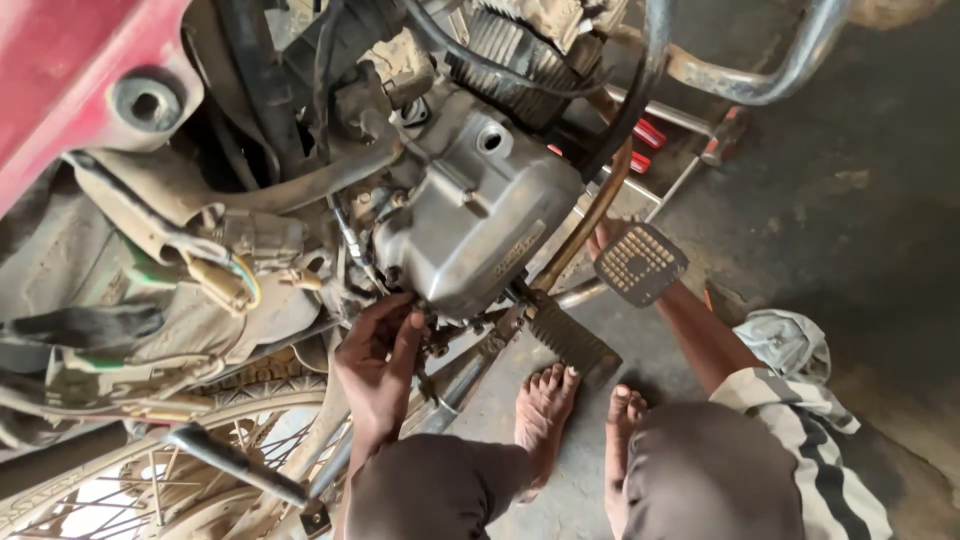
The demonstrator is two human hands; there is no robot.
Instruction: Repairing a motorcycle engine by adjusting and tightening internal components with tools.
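My left hand [378,352] pinches a small fitting under the grey engine cover [470,220], fingers curled to reach upward. My right hand [603,240] extends behind the brake pedal [640,263], probably for support; its grip cannot be determined.
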